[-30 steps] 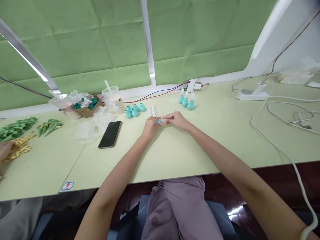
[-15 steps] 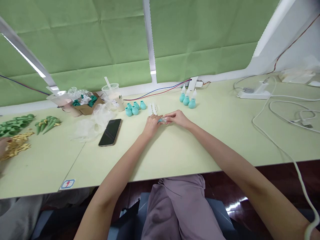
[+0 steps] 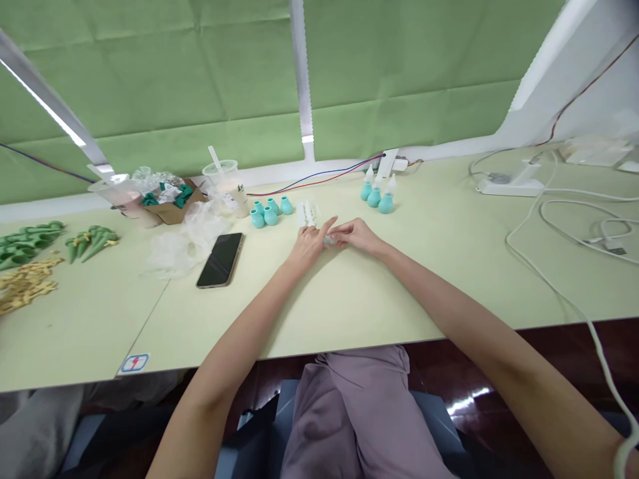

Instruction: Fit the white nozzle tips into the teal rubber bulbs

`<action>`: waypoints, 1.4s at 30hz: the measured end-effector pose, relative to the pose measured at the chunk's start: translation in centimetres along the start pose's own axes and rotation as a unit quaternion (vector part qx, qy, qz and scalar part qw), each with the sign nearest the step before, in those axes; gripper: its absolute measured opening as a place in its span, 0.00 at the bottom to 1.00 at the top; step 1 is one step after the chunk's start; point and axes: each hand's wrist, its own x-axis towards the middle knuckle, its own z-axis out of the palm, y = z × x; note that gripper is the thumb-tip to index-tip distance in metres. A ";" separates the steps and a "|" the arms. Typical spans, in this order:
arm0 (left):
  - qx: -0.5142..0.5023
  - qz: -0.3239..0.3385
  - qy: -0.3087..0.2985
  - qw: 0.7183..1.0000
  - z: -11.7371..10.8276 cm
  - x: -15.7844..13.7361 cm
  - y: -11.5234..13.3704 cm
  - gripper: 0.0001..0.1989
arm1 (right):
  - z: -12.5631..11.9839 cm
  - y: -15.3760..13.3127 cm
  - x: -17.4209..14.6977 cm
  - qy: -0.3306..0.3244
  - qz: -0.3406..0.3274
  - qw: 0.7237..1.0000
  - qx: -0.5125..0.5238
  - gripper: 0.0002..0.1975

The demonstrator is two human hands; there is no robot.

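Between the left grip (image 3: 307,245) and the right grip (image 3: 355,235), both pinching it, sits a small clear-tipped bulb (image 3: 328,240); fitting seems under way, the next move calling for steady pressure.

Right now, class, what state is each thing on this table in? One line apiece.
Translucent nozzle: pinched by right hand, beside left hand; partly hidden
Five turquoise bulbs: mouths open
Three turquoise bulbs: upright, nozzles fitted
Smartphone: face up, screen dark
Plastic cup with straw: upright
Cardboard box: open, filled
Plastic bag: crumpled
Power strip: plug inserted
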 end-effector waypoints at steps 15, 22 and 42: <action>-0.251 -0.108 0.054 0.960 0.3 0.3 0.3 0.27 | -0.5 -0.4 0.2 -0.003 -0.036 0.999 -0.022 0.28; -0.519 -0.165 0.130 0.829 0.5 0.9 0.3 0.23 | -0.4 -0.4 0.6 0.038 -0.042 0.998 0.019 0.43; -0.383 -0.175 0.177 0.889 0.3 0.8 -0.2 0.18 | 2.2 0.4 0.5 0.059 -0.058 0.994 0.066 0.25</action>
